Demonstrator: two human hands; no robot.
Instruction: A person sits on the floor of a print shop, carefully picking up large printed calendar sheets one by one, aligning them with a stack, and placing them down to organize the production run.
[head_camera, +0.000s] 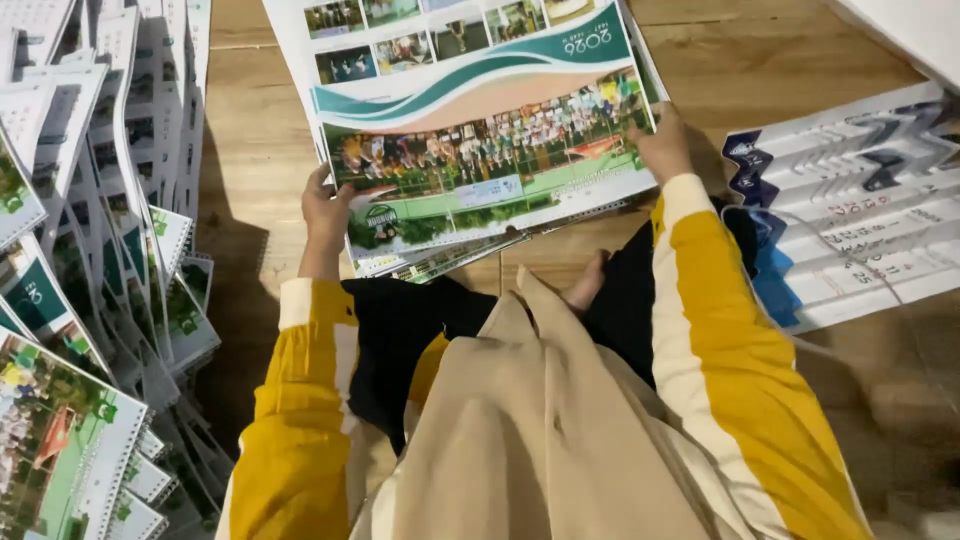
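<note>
While the person sat over the wooden floor (250, 130), both hands gripped a stack of printed calendar sheets (480, 140): the left hand (325, 210) closed on the stack's lower left corner, the right hand (660, 145) on its right edge. Left of the stack, finished calendars (110, 250) lay fanned in a long overlapping pile. Right of the stack lay a sheet with blue chevrons (860, 210).

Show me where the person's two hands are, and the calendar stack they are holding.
left hand (325, 210), head view, on the back of the hand at the stack's left edge.
right hand (662, 145), head view, on the knuckles at the stack's right edge.
calendar stack (480, 150), head view, on the top sheet's group photo.
</note>
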